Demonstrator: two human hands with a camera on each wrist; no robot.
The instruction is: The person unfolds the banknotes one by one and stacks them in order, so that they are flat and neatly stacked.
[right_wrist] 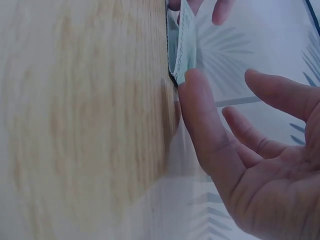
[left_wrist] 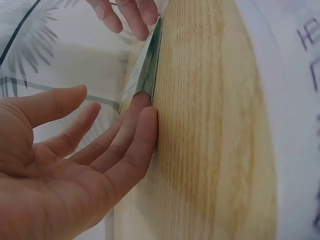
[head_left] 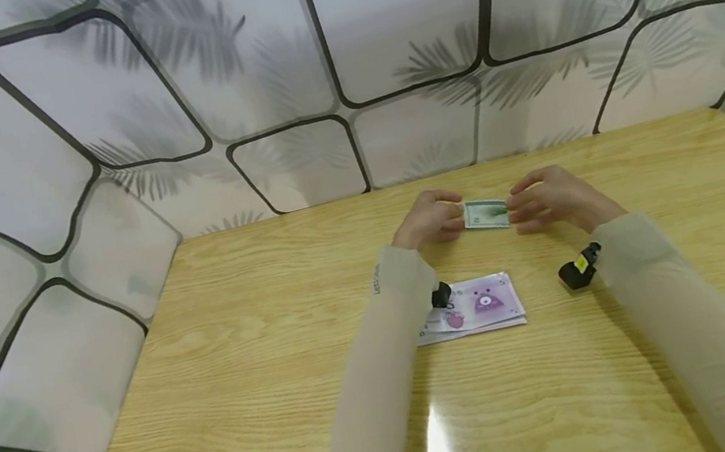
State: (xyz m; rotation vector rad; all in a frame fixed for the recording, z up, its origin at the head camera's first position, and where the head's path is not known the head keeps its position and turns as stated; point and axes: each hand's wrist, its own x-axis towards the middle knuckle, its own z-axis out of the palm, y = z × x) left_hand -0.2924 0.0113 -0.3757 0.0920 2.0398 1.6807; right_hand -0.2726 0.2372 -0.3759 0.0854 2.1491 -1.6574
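Observation:
A small stack of green banknotes (head_left: pixel 486 214) lies toward the back of the table, between my two hands. My left hand (head_left: pixel 431 218) is at its left end; in the left wrist view the fingertips (left_wrist: pixel 142 100) touch the notes' edge, with the thumb held away. At the right end is my right hand (head_left: pixel 548 200). In the right wrist view a fingertip (right_wrist: pixel 196 80) meets the notes (right_wrist: pixel 187 45), and that thumb also stands apart. Nearer to me lies a stack of purple play banknotes (head_left: pixel 487 305), partly covered by my left sleeve.
The wooden table (head_left: pixel 248 357) reaches back to a patterned wall covering (head_left: pixel 294 161) with dark lines and leaf prints. Small black devices sit at the left wrist (head_left: pixel 441 294) and right wrist (head_left: pixel 578 268). A light reflection shows on the tabletop near the front.

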